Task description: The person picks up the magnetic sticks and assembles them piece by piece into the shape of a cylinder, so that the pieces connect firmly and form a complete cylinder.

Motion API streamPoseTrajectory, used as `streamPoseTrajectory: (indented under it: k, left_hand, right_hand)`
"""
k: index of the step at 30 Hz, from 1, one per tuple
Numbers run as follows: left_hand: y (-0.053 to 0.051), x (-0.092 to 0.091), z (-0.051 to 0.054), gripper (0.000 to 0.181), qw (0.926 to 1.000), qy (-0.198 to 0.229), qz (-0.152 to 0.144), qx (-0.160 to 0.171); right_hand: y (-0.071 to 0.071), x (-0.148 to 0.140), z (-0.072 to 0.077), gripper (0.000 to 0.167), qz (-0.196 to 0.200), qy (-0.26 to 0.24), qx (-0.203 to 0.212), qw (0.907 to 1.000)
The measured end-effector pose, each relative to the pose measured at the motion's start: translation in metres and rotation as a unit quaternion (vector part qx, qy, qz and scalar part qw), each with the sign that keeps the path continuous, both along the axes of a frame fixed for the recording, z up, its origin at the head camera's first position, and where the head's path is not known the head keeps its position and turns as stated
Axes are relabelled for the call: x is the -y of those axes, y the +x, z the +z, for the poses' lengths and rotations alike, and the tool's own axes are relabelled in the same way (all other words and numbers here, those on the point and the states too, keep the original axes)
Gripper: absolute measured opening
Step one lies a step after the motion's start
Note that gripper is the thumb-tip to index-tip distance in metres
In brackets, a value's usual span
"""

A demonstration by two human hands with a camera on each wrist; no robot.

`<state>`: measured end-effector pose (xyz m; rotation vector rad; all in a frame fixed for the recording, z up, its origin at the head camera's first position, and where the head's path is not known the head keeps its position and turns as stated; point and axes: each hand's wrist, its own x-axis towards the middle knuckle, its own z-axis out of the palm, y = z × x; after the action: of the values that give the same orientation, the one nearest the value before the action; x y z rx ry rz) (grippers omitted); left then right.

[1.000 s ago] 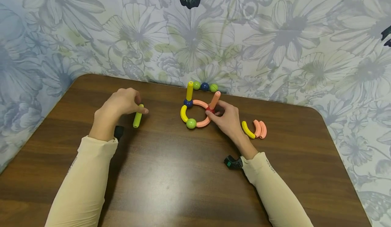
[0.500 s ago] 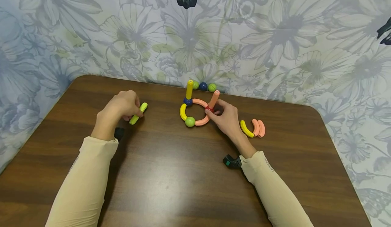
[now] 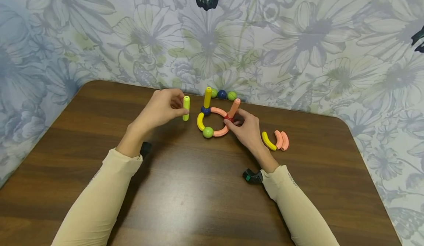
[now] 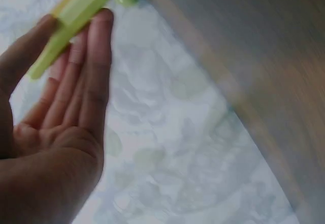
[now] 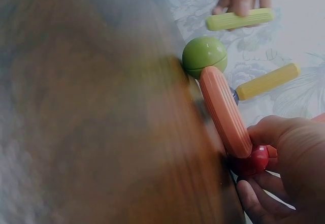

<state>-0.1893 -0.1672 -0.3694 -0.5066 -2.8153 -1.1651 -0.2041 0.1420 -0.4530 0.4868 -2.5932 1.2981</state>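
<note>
Between its thumb and fingers my left hand (image 3: 162, 108) pinches a lime-green straight rod (image 3: 186, 108), held upright just left of a ring of toy rods and balls. The ring joins a green ball (image 3: 208, 132), a blue ball (image 3: 205, 110) and a red ball (image 5: 251, 161) through a curved yellow rod (image 3: 200, 122) and curved pink rods (image 5: 223, 111). A straight yellow rod (image 3: 207, 97) stands on the blue ball, and a straight pink rod (image 3: 233, 108) rises, tilted, from the red one. My right hand (image 3: 246, 128) grips the red ball, partly hiding it.
Behind the ring, a row of green and blue balls (image 3: 222, 94) sits at the table's back edge by the patterned wall covering. Right of my right hand lie a loose curved yellow rod (image 3: 268, 141) and two curved pink rods (image 3: 281, 140). The table (image 3: 185, 202) is brown wood.
My left hand has lifted the lime-green rod from the left of the table, turned it upright and carried it right, close to the ring. My right hand stays at the red ball.
</note>
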Motion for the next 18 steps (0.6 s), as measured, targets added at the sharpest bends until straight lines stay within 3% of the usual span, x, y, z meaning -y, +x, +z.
streamPoseTrajectory:
  k: [4, 9, 14, 18]
  left_hand:
    - [0.004, -0.020, -0.002, 0.022, 0.9979, 0.036, -0.052, -0.012]
    - [0.008, -0.038, -0.006, 0.024, 0.9916, 0.049, -0.116, -0.029]
    - [0.011, -0.048, -0.011, 0.024, 0.9873, 0.061, -0.133, -0.062]
    - [0.012, -0.055, -0.017, 0.025, 0.9862, 0.048, -0.149, -0.054]
  right_hand:
    - [0.001, -0.001, 0.000, 0.029, -0.007, 0.007, 0.007, 0.9999]
    - [0.000, -0.001, 0.000, 0.028, -0.008, 0.011, 0.008, 0.9999]
    - [0.000, -0.001, 0.000, 0.027, -0.003, 0.005, 0.005, 1.0000]
    - [0.000, -0.001, 0.000, 0.027, -0.001, 0.000, 0.003, 1.0000]
